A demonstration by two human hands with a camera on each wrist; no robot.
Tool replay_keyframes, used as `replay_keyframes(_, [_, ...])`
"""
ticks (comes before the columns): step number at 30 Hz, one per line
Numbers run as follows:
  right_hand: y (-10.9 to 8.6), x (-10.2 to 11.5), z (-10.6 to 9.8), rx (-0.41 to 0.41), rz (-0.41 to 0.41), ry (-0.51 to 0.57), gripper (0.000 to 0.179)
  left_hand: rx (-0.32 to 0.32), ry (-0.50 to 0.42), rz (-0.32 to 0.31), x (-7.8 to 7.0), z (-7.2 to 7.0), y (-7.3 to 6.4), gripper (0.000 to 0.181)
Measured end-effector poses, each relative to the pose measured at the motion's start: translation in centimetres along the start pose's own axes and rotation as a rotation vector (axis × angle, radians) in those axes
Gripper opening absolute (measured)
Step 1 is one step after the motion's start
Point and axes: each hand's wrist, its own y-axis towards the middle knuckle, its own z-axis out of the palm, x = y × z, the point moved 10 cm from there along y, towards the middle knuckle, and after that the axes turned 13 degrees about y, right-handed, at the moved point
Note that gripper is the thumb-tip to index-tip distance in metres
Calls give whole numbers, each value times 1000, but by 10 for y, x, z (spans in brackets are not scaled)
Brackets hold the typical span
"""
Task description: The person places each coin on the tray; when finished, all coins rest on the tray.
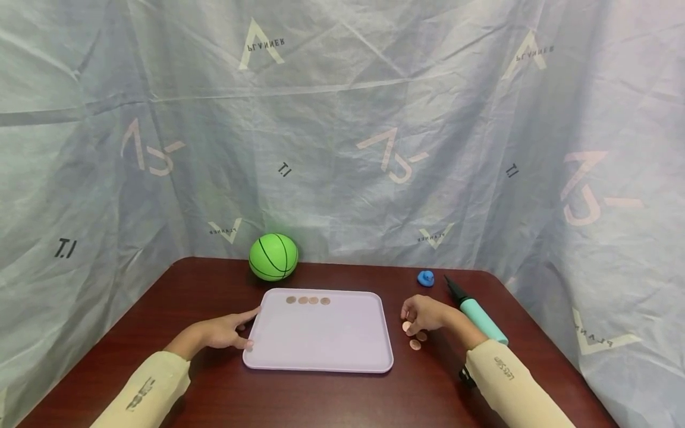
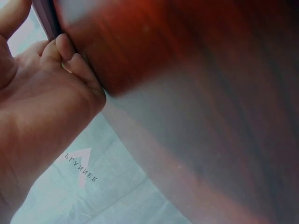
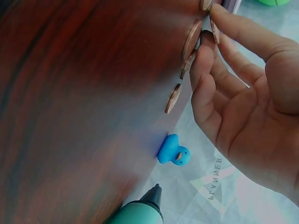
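Pinching a coin (image 3: 215, 33) between thumb and fingertips, the right hand (image 1: 425, 312) is just right of the tray (image 1: 321, 339). Loose coins (image 1: 415, 344) lie close to that hand, on the table (image 1: 321, 401) near the tray's right side. They are thin, round and coppery, the lit ones shiny; the right wrist view shows them nearly edge-on, as narrow brown ovals. Four more coins (image 1: 313, 301) lie flat inside the tray in a row along its far rim, left of its middle, the leftmost a shade darker, the middle two closest together. The tray itself is pale lilac with rounded corners and a raised rim. At its left rim is the left hand (image 1: 222, 331), thumb and forefinger spread apart and touching the edge

Beyond the tray's far left corner sits a green ball (image 1: 274, 257); past its far right corner, a blue duck (image 1: 426, 278), with a teal tube (image 1: 483, 320) farther right of the tray

The right sleeve (image 1: 503, 374) covers part of the tube. The held coin is partly behind fingers, and any marks on the coins are too small to read. One coin is cut off at the top of the right wrist view, and the left wrist view catches only a blurred table and a sliver of tray
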Motion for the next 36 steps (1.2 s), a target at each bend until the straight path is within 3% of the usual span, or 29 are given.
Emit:
replay_keyframes(6, [-3, 4, 5, 70, -25, 54, 25, -2, 4, 5, -1, -1, 0, 94])
replay_keyframes(11, [-4, 9, 6, 72, -47, 37, 22, -3, 6, -3, -1, -1, 0, 94])
replay_keyframes(20, [1, 9, 1, -43, -63, -96, 14, -1, 2, 0, 1, 2, 0, 95])
replay_keyframes(28, [7, 20, -3, -130, -121, -101, 11, -7, -1, 5, -2, 0, -1, 94])
replay_keyframes(36, [13, 23, -7, -244, -28, -51, 15, -8, 10, -5, -3, -1, -2, 93])
